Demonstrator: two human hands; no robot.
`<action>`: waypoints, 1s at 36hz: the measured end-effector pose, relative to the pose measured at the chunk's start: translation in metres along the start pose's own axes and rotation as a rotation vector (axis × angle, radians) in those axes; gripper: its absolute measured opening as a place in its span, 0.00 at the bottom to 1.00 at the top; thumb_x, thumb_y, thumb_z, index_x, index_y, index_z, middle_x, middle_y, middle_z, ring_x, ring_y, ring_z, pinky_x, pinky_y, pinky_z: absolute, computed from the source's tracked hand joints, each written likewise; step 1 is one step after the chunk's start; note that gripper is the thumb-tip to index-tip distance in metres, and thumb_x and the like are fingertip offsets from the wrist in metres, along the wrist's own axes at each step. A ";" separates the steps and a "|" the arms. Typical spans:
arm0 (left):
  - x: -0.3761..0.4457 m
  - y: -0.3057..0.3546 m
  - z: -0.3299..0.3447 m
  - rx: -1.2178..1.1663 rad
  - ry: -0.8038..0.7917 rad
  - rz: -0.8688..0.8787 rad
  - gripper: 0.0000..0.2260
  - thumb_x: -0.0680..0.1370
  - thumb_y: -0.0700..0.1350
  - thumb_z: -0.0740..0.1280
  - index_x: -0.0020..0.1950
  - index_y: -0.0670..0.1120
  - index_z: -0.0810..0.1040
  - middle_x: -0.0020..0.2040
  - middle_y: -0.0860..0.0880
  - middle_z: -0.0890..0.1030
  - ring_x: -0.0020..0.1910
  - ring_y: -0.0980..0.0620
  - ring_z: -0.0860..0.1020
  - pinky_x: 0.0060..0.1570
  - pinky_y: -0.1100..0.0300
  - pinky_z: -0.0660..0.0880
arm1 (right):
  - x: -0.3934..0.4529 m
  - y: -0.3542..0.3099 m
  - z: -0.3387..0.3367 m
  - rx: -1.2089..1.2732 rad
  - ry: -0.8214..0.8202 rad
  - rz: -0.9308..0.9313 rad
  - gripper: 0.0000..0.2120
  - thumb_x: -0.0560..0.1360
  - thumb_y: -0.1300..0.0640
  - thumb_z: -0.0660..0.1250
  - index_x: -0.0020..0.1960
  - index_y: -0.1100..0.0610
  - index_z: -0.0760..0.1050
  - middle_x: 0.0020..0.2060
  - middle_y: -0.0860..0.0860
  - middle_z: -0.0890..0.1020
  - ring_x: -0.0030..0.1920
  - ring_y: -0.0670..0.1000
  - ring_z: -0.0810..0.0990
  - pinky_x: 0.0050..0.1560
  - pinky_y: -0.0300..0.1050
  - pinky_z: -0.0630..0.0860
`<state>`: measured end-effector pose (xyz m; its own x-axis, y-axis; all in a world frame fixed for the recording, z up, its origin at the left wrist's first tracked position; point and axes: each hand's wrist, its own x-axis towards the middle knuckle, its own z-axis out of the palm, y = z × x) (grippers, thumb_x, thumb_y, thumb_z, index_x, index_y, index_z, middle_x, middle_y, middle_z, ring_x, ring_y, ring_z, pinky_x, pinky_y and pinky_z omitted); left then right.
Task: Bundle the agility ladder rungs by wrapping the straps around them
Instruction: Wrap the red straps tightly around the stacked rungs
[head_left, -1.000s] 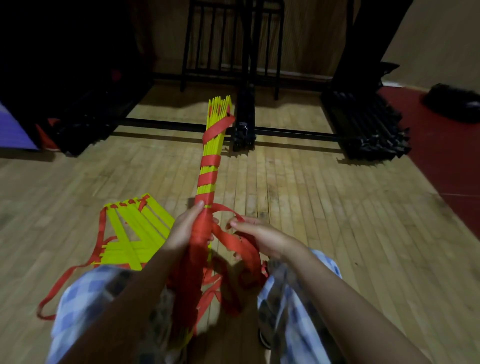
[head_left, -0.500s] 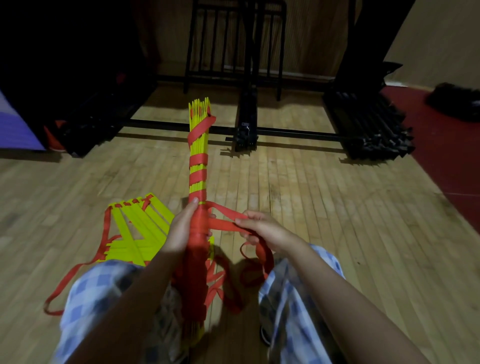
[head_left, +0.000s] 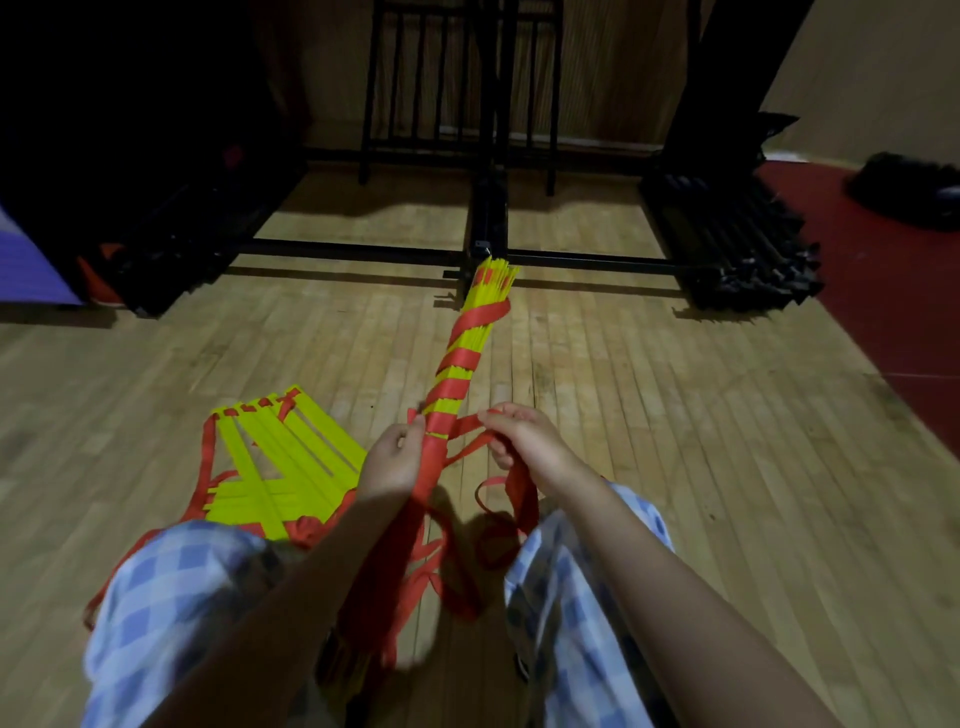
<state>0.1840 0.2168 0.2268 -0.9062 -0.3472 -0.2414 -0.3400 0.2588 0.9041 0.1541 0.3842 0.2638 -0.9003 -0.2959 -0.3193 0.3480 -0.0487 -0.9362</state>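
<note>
A person seated on a wooden gym floor (head_left: 675, 415) holds a bundle of yellow ladder rungs (head_left: 470, 332) out in front, its far end splayed and pointing toward a black metal rack (head_left: 488, 156) against the wall. A red strap (head_left: 457, 384) spirals around the bundle in several turns. The left hand (head_left: 389, 462) grips the bundle near its middle, fingers and thumb curled round the rungs and the strap lying along them. The right hand (head_left: 524, 436) — just beside the bundle on its right — pinches a length of the strap between thumb and fingers, with loose loops hanging below it between the knees. A second ladder (head_left: 280, 462), its yellow rungs fanned and crossed, lies flat on the floor to the left, touching the person's left knee, with its own red strap trailing outward. Both legs wear blue checked trousers (head_left: 171, 597). A stack of dark bars (head_left: 737, 244) sits at right — beside a dark red mat (head_left: 893, 291).
</note>
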 end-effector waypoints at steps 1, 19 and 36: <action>0.000 0.000 -0.001 0.007 0.001 -0.010 0.27 0.73 0.68 0.56 0.44 0.47 0.81 0.39 0.46 0.83 0.42 0.43 0.82 0.48 0.47 0.80 | 0.000 0.000 0.000 -0.019 -0.003 0.011 0.10 0.79 0.61 0.63 0.39 0.58 0.71 0.23 0.50 0.69 0.21 0.46 0.64 0.23 0.36 0.60; 0.011 -0.035 -0.021 0.224 -0.005 0.016 0.11 0.83 0.47 0.60 0.42 0.50 0.75 0.41 0.48 0.78 0.48 0.44 0.79 0.40 0.60 0.65 | -0.001 0.012 0.032 0.014 0.088 0.010 0.09 0.79 0.62 0.64 0.40 0.56 0.71 0.19 0.45 0.65 0.20 0.43 0.61 0.22 0.37 0.57; -0.030 -0.031 -0.008 0.235 0.010 0.284 0.10 0.83 0.51 0.56 0.50 0.51 0.76 0.42 0.50 0.80 0.41 0.52 0.78 0.37 0.64 0.69 | 0.018 0.020 0.045 -0.086 0.272 0.058 0.19 0.76 0.50 0.70 0.32 0.56 0.67 0.20 0.48 0.65 0.18 0.45 0.62 0.23 0.40 0.58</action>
<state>0.2237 0.2122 0.2082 -0.9705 -0.2407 0.0123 -0.1248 0.5454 0.8288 0.1562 0.3347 0.2459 -0.9205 -0.0287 -0.3897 0.3882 0.0449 -0.9205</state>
